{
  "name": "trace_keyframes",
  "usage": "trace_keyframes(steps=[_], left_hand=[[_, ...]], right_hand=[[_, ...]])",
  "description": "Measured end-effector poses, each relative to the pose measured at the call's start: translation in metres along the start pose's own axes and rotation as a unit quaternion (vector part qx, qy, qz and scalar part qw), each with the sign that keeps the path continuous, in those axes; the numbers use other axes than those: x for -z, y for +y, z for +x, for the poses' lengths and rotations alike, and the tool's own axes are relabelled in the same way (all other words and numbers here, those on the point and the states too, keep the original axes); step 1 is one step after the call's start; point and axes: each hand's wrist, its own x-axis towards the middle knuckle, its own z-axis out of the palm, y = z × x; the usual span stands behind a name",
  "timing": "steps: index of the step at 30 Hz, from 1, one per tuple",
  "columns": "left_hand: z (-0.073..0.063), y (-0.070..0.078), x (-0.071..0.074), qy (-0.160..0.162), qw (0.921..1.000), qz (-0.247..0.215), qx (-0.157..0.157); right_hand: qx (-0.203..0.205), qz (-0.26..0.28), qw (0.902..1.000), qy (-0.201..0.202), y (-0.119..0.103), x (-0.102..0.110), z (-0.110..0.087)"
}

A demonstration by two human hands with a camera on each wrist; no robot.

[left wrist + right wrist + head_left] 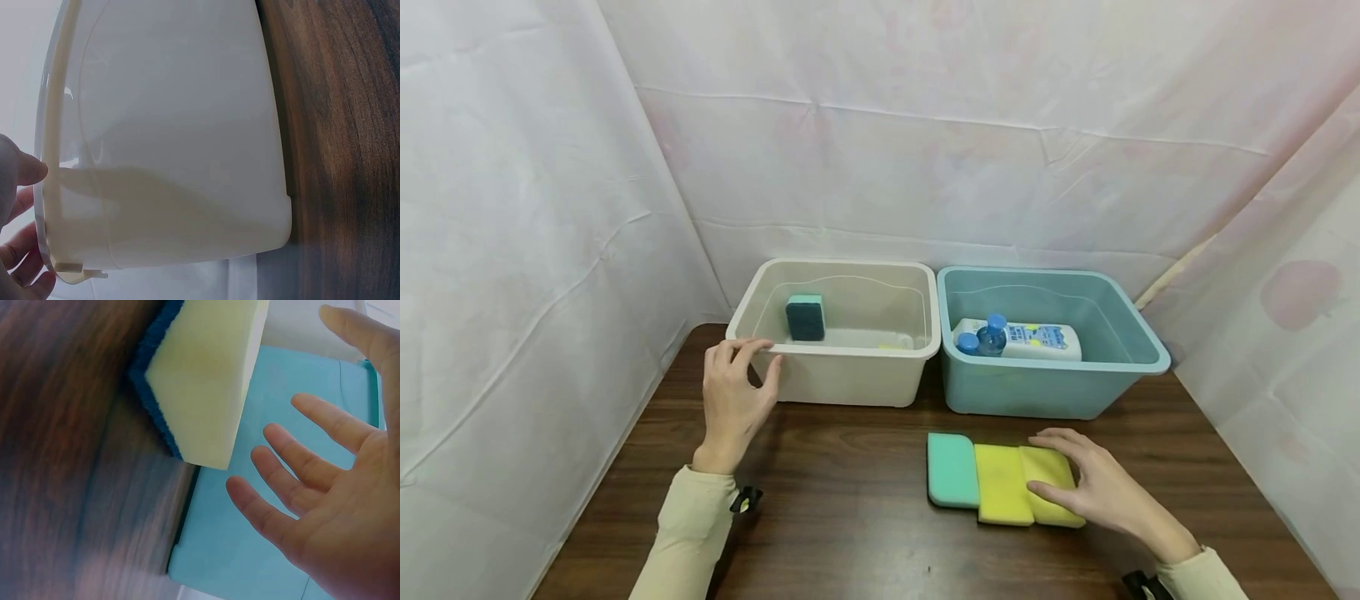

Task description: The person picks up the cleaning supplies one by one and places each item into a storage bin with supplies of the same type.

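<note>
In the head view, my left hand [739, 402] reaches to the beige bin [842, 377] at its front left corner. Its fingertips touch the rim, with the thumb close by the front wall; the left wrist view shows the thumb tip right at the rim. My right hand [1097, 479] hovers with spread fingers around the rightmost yellow sponge [1051, 487]. A gap shows between fingers and sponge in the right wrist view, where a blue scouring layer [150, 387] lines the sponge. Left of it lie another yellow sponge [1002, 485] and a mint green sponge [952, 471], side by side.
Inside the beige bin a dark-faced green sponge [806, 318] stands upright. The blue bin [1022, 387] beside it holds a white bottle [1060, 340] and small bottles with blue caps [996, 323]. Pale curtains [887, 167] hang behind and at both sides of the wooden table [835, 500].
</note>
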Motion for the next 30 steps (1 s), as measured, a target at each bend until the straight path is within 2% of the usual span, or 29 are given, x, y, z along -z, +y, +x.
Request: trace_keyframes(steps=[20, 30], left_hand=[[0.000, 0.002, 0.002, -0.004, 1.0000, 0.005, 0.003], [0.000, 0.002, 0.002, -0.006, 1.0000, 0.002, 0.004]], right_hand=[[-0.013, -0.018, 0.9997, 0.003, 0.013, -0.006, -0.012], [-0.031, -0.009, 0.9992, -0.025, 0.016, -0.007, -0.016]])
